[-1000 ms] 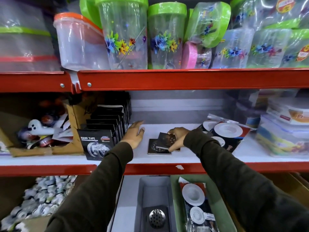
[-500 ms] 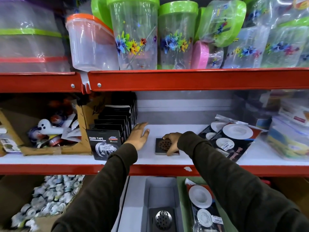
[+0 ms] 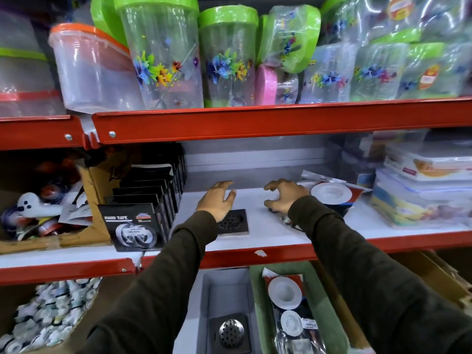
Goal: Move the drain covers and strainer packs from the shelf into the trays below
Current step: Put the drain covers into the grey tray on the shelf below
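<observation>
Both arms in dark sleeves reach onto the white middle shelf (image 3: 268,226) of a red-framed rack. The left hand (image 3: 217,200) lies palm down with fingers spread and grasps nothing; its wrist covers the far left corner of a dark square drain cover (image 3: 235,222) that lies flat on the shelf near the front edge. The right hand (image 3: 283,198) is further right, fingers curled like a claw, its fingertips at the left edge of the strainer packs (image 3: 332,198), a small pile of plastic-wrapped white round strainers on dark card; whether it already grips a pack cannot be told. Left of the drain cover stands a row of black nano tape packs (image 3: 132,223), and beyond them an open cardboard box (image 3: 76,236) of mixed small goods. At the far right of the shelf sit stacked clear food containers (image 3: 421,190). Below the shelf, a grey tray (image 3: 204,302) holds another drain cover with a domed perforated strainer (image 3: 231,333), and just beside it on the right a green tray (image 3: 258,302) holds a strainer pack (image 3: 288,307). On the upper shelf stand green-lidded flowered plastic jars (image 3: 163,52).
</observation>
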Demonstrator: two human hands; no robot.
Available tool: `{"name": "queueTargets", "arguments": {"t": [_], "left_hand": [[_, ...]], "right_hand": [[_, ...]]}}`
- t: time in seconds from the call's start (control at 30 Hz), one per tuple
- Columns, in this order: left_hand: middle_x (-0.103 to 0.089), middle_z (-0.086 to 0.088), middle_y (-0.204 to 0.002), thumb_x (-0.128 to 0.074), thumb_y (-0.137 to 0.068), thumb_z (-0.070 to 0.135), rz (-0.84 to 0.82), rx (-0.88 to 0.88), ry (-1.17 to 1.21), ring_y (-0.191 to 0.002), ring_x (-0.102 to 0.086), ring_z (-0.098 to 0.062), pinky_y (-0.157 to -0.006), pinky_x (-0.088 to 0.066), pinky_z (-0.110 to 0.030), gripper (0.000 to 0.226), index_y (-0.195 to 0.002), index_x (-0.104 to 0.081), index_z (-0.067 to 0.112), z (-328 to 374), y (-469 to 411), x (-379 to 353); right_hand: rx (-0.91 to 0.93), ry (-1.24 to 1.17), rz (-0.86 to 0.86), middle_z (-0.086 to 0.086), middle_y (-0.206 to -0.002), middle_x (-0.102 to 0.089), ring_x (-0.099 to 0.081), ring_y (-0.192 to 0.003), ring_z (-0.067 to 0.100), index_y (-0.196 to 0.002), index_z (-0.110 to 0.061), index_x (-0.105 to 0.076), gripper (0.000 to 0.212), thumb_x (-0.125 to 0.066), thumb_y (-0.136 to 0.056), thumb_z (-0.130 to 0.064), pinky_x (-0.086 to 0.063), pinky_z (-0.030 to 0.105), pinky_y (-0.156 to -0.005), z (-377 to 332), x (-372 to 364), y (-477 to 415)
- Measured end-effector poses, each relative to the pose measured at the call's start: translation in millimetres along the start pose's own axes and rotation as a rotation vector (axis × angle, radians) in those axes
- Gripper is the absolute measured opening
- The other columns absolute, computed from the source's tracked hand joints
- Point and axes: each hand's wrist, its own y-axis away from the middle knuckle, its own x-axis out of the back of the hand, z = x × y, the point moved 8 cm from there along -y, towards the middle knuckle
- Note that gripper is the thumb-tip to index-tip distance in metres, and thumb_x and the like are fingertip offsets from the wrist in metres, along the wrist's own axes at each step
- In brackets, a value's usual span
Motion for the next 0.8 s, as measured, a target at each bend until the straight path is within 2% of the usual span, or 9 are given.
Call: {"name": "queueTargets", "arguments": {"t": [0.07, 0.17, 0.33, 0.43, 0.57, 0.63, 0.7, 0.73, 0.8], "left_hand": [[-0.055, -0.002, -0.147, -0.042, -0.101, 0.038, -0.013, -0.035, 0.031, -0.134, -0.052, -0.024, -0.111, -0.044, -0.035, 0.044, -0.142, -0.052, 0.023, 25.4, -7.1, -14.0], [-0.068, -0.003, -0.129, -0.048, -0.098, 0.036, -0.036, -0.003, 0.102, -0.116, -0.064, -0.026, -0.097, -0.053, -0.032, 0.037, -0.129, -0.063, 0.024, 48.0, -16.7, -36.2], [-0.07, -0.012, -0.122, -0.051, -0.097, 0.032, -0.246, 0.032, 0.113, -0.113, -0.064, -0.033, -0.094, -0.049, -0.031, 0.033, -0.115, -0.071, 0.013, 119.1, -33.3, -113.0], [-0.068, -0.018, -0.122, -0.047, -0.098, 0.034, -0.278, 0.091, 0.058, -0.11, -0.064, -0.035, -0.094, -0.05, -0.034, 0.038, -0.114, -0.069, 0.007, 114.3, -36.7, -128.1], [-0.068, -0.016, -0.122, -0.051, -0.095, 0.034, -0.277, 0.14, 0.065, -0.112, -0.065, -0.036, -0.099, -0.052, -0.037, 0.035, -0.113, -0.069, 0.01, 114.4, -42.7, -137.3], [-0.07, -0.017, -0.117, -0.054, -0.092, 0.027, -0.249, 0.166, 0.154, -0.11, -0.066, -0.037, -0.097, -0.054, -0.038, 0.027, -0.106, -0.07, 0.011, 116.4, -49.0, -136.5], [-0.072, -0.016, -0.093, -0.054, -0.089, 0.021, -0.202, 0.198, 0.197, -0.105, -0.068, -0.039, -0.089, -0.055, -0.035, 0.019, -0.081, -0.067, 0.01, 114.9, -57.7, -129.1], [-0.068, -0.013, -0.081, -0.054, -0.088, 0.019, -0.171, 0.21, 0.204, -0.102, -0.068, -0.04, -0.085, -0.053, -0.033, 0.021, -0.071, -0.061, 0.01, 113.4, -62.6, -124.4], [-0.072, -0.011, -0.092, -0.055, -0.088, 0.021, -0.129, 0.24, 0.206, -0.105, -0.068, -0.036, -0.093, -0.054, -0.035, 0.016, -0.083, -0.068, 0.013, 112.8, -69.3, -112.5]], "right_hand": [[-0.121, -0.054, 0.086, 0.001, -0.127, -0.065, -0.063, -0.111, 0.025, -0.12, -0.032, -0.06, 0.046, -0.063, -0.077, -0.047, -0.049, 0.034, -0.098, 34.2, 12.0, 7.6], [-0.332, 0.02, 0.194, 0.013, -0.135, -0.058, -0.054, -0.125, 0.034, -0.128, -0.023, -0.057, 0.05, -0.06, -0.081, -0.04, -0.045, 0.04, -0.105, 79.9, 24.9, 16.3], [-0.782, -0.144, 0.245, 0.026, -0.157, -0.024, -0.026, -0.146, 0.037, -0.151, -0.001, -0.019, 0.077, -0.054, -0.093, -0.038, -0.024, 0.04, -0.118, 194.4, 33.2, 67.7], [-0.807, -0.492, 0.224, 0.027, -0.152, -0.036, -0.039, -0.14, 0.038, -0.147, 0.007, -0.028, 0.073, -0.061, -0.09, -0.024, -0.032, 0.042, -0.116, 196.9, 9.1, 69.3], [-0.811, -0.944, 0.31, 0.023, -0.115, -0.054, -0.056, -0.108, 0.033, -0.136, 0.015, -0.034, 0.061, -0.06, -0.082, 0.006, -0.048, 0.052, -0.101, 203.7, -14.9, 70.7], [-0.76, -1.031, 0.354, 0.022, -0.105, -0.053, -0.057, -0.096, 0.032, -0.13, 0.009, -0.039, 0.052, -0.057, -0.081, 0.012, -0.056, 0.051, -0.08, 203.0, -12.5, 65.9], [-0.691, -1.067, 0.353, 0.023, -0.111, -0.056, -0.058, -0.091, 0.033, -0.127, -0.001, -0.039, 0.048, -0.055, -0.084, 0.011, -0.053, 0.039, -0.058, 197.9, -5.5, 53.7], [-0.663, -1.087, 0.351, 0.025, -0.117, -0.057, -0.059, -0.091, 0.034, -0.13, -0.005, -0.038, 0.049, -0.054, -0.086, 0.011, -0.053, 0.038, -0.057, 195.2, -2.6, 46.0], [-0.657, -1.133, 0.332, 0.027, -0.128, -0.056, -0.061, -0.096, 0.036, -0.127, -0.01, -0.038, 0.046, -0.051, -0.088, 0.012, -0.057, 0.051, -0.073, 193.1, -1.4, 30.2]]}}
